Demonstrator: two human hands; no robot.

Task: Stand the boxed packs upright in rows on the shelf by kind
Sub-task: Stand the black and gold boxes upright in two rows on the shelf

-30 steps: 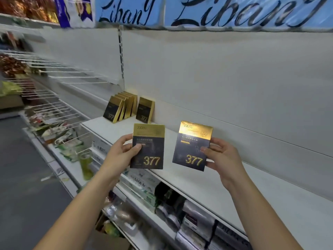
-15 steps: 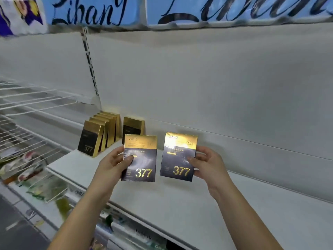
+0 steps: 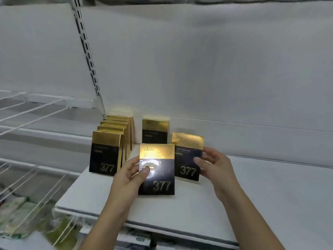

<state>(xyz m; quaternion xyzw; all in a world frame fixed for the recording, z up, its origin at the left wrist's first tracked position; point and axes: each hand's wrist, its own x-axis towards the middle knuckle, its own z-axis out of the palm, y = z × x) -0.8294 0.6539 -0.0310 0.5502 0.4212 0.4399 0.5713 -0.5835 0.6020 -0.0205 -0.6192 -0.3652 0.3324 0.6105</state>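
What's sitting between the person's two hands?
The head view shows two black-and-gold packs there: the left hand grips the nearer box, and the right hand holds the farther box.

Two black-and-gold "377" cardboard boxes held upright over white shelf (image 3: 270, 204).
Left hand (image 3: 128, 175) grips front box (image 3: 158, 177); right hand (image 3: 215, 166) grips rear box (image 3: 187, 159).

On the shelf (image 3: 252, 204), a box row (image 3: 110, 148) stands left of a single box (image 3: 155, 131).
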